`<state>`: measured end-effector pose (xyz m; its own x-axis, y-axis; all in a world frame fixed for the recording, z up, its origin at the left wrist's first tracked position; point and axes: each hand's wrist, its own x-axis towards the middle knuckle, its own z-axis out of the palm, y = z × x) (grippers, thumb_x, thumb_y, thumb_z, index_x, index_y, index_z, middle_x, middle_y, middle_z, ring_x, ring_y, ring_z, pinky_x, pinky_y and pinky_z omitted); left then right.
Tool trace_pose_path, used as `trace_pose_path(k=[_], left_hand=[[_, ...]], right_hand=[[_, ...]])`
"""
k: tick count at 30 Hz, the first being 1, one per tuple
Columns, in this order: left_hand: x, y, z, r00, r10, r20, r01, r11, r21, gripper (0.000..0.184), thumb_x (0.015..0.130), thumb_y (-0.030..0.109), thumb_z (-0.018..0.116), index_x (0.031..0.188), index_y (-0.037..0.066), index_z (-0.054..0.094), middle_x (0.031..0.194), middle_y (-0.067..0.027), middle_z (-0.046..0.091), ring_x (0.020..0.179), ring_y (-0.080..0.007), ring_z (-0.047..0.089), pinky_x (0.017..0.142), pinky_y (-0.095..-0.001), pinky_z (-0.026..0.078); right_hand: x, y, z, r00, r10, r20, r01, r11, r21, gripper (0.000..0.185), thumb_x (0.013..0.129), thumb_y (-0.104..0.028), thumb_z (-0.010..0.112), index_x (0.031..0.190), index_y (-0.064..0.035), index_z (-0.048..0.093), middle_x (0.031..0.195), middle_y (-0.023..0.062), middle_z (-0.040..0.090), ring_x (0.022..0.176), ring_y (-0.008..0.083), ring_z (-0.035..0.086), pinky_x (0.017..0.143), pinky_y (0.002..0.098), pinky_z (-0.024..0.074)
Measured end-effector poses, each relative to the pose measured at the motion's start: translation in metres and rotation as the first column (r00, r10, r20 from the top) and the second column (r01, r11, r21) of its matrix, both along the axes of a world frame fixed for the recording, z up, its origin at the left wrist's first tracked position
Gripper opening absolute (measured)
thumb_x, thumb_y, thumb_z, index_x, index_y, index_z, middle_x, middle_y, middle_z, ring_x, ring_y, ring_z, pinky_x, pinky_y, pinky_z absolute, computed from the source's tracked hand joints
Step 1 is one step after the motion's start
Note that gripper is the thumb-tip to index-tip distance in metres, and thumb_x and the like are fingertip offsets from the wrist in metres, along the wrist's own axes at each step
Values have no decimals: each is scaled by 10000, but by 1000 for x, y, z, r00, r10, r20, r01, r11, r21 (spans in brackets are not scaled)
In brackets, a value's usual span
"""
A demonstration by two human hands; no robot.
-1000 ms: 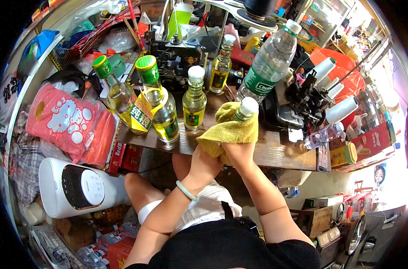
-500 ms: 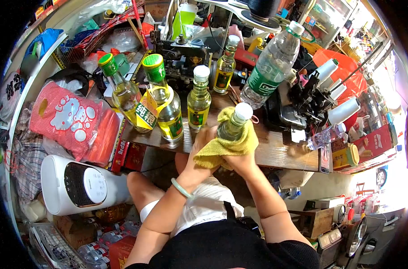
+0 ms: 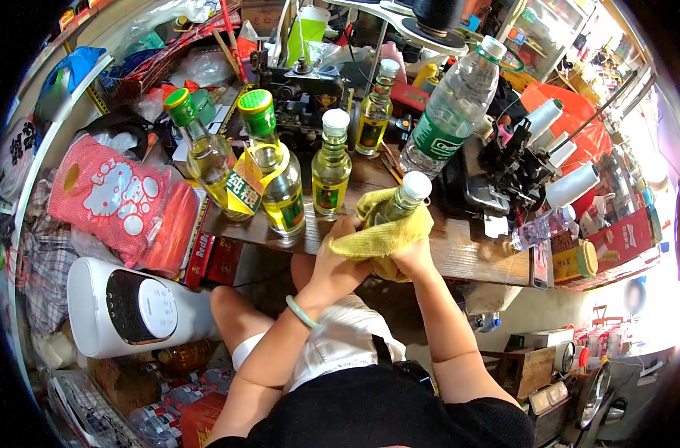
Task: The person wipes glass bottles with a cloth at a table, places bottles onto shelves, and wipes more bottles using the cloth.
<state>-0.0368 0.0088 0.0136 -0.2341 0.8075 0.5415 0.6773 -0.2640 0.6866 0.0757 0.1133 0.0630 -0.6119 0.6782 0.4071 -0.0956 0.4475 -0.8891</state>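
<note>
Left hand and right hand both gripping yellow cloth wrapped around white-capped bottle; bottle tilted, cap up, at table front edge. From here I can't tell if its base touches anything. Yellow-labelled bottle stands nearby.

Strong daylight comes in from the right, where that edge burns out to white and swallows detail. Glare glosses the brown wooden tabletop toward its right end, and highlights dot the large clear plastic bottle with the green label. The yellow knitted cloth is well lit and fairly sharp. Under the tabletop the shadow deepens, and shapes there are hard to tell apart. Fisheye distortion bows the outer lines; black vignetting rounds the corners.
</note>
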Motion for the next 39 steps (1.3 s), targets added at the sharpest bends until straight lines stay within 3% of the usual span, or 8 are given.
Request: trace_pose_path(k=[11,15,18,21,23,25,33,39], left_hand=[[7,-45,41,996,42,80,-21,968,-251,627,822,-41,541,1414,24,345,1356,-202,477,1237,-335,497,1039,-361,392],[23,-49,68,834,-100,542,37,991,126,538,892,21,559,1383,-43,349,1388,-175,432,1297,-257,426,1098,-372,307],[24,-47,73,972,9,235,-39,992,123,577,862,205,694,1317,-39,436,1337,-164,472,1278,-282,429,1090,-387,307],[23,-43,64,978,98,187,-126,981,146,504,874,232,687,1251,-34,484,1290,-162,508,1259,-297,445,1087,-399,309],[34,-40,52,818,-49,573,-142,948,284,520,899,309,662,1237,-32,462,1234,-184,546,1179,-268,522,1017,-383,398],[35,-41,47,837,19,546,-220,926,306,533,923,376,611,1213,-38,442,1183,-178,565,1124,-254,556,1005,-379,409],[25,-41,36,875,-171,453,-80,872,483,487,972,455,457,1142,0,434,1011,-160,608,1042,-287,588,987,-460,404],[25,-42,48,646,-329,688,-122,846,519,456,994,460,406,1040,7,437,871,-127,554,862,-234,564,898,-436,448]], right_hand=[[1,-16,-31,991,-126,50,122,989,81,591,632,-223,885,1093,-45,561,980,91,630,880,239,623,800,364,503],[2,-20,-29,986,-128,111,105,977,188,545,625,-293,876,1034,-69,594,925,83,634,867,267,618,775,366,498],[4,-27,-37,995,-95,12,91,982,164,556,619,-325,858,1047,-74,607,965,101,639,905,312,612,822,405,483],[3,-33,-21,994,-65,92,12,873,487,469,633,-266,799,1029,-83,626,959,123,631,897,350,603,776,432,477],[-3,-40,-11,999,-17,-34,31,881,472,440,615,-251,781,993,-83,631,922,137,620,861,367,594,736,438,470],[-2,-43,-2,980,-49,193,-64,842,536,470,621,-295,806,1006,-88,631,919,129,623,871,361,596,752,448,465],[6,-57,-1,989,-36,146,-47,851,523,535,609,-384,827,1009,-91,625,907,119,621,842,356,595,715,438,461],[10,-61,9,959,-2,284,-145,857,495,554,604,-421,824,994,-89,613,878,121,611,802,352,596,672,438,463]])
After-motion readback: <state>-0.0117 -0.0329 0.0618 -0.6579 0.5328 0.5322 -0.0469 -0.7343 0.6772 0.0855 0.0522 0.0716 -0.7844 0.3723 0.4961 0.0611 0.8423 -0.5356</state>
